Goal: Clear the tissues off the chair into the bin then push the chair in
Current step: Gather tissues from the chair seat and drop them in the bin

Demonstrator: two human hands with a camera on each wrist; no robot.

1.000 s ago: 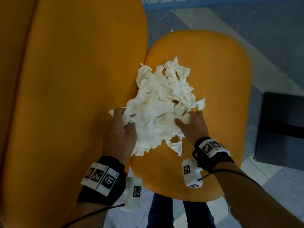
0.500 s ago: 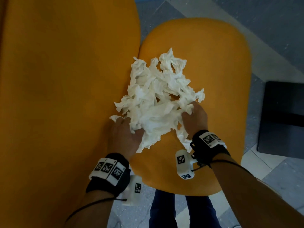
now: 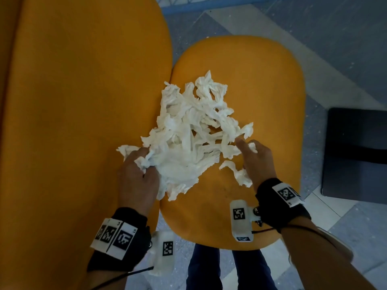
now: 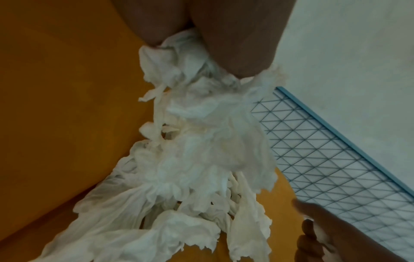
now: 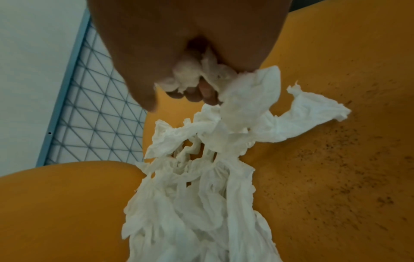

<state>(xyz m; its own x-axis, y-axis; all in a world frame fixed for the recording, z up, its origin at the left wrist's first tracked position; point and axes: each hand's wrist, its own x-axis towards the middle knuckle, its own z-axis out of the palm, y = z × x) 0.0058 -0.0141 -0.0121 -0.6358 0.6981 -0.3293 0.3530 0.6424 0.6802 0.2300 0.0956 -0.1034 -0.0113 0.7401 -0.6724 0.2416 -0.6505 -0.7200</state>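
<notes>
A heap of crumpled white tissues (image 3: 194, 132) lies on the orange chair seat (image 3: 261, 84), against the orange backrest (image 3: 83, 101). My left hand (image 3: 138, 170) grips the heap's left edge, with tissue (image 4: 201, 109) bunched between thumb and fingers. My right hand (image 3: 254, 158) curls its fingers round the heap's right side; the right wrist view shows tissue (image 5: 201, 70) tucked in the palm and more tissues (image 5: 201, 195) trailing away. One loose strip (image 3: 236, 172) lies beside the right wrist.
A black bin (image 3: 356, 153) stands on the grey floor at the right of the chair. A blue-framed wire grid (image 4: 325, 150) leans against the pale wall behind the chair. My legs (image 3: 226, 268) stand at the seat's near edge.
Both hands have closed on the sides of the heap and gathered it. The right hand has drawn back slightly, leaving a loose strip by its wrist.
</notes>
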